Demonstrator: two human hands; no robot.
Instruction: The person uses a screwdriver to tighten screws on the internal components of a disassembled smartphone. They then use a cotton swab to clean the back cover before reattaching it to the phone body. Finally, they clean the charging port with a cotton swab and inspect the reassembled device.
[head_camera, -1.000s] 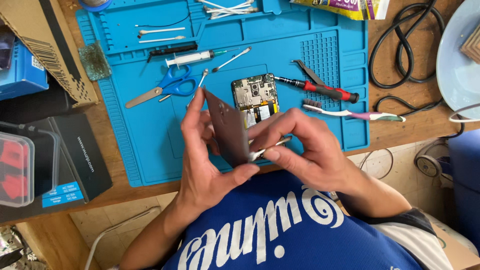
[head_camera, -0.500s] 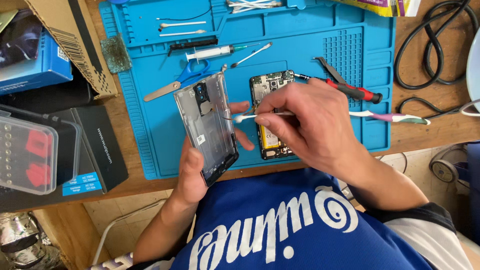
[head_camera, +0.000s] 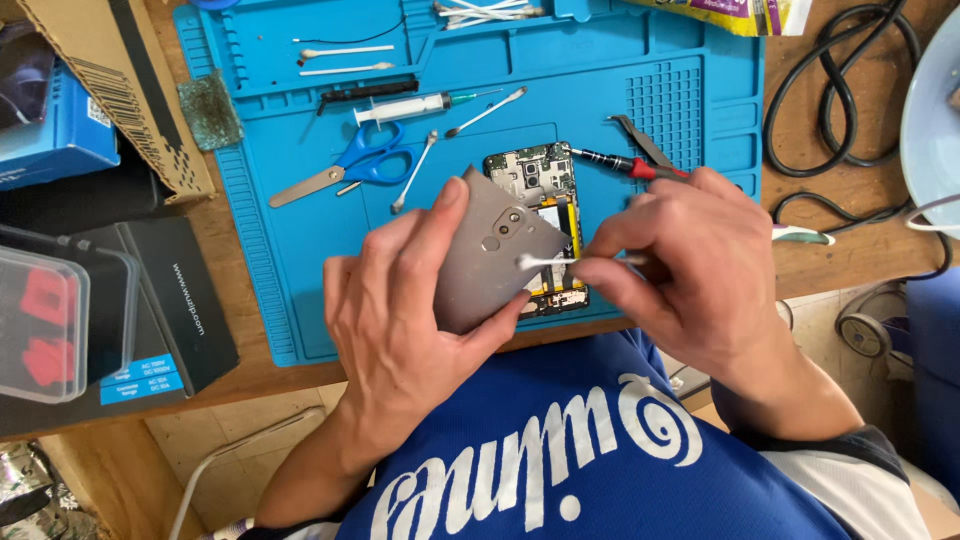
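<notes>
Our left hand (head_camera: 405, 320) is gripping the grey cover (head_camera: 490, 262); our right hand (head_camera: 690, 265) is pinching a swab (head_camera: 545, 262) against it; the cover's outer face is now showing, flipped since before.

Grey phone back cover (head_camera: 490, 255), swab (head_camera: 545, 262) touching

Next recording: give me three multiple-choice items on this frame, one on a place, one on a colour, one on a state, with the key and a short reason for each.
1. Where do the scissors lie?
A. on the blue mat
B. on the cardboard box
C. in the clear case

2. What colour are the scissors' handles?
A. red
B. blue
C. yellow

3. How does the cotton swab in the right hand stand to the grey back cover held by the left hand?
A. far from it
B. its tip lies on the cover
C. it lies on the mat

Key: 1 A, they rest on the mat left of the open phone. 2 B, both loops are blue. 3 B, the white tip meets the cover's edge.
</notes>
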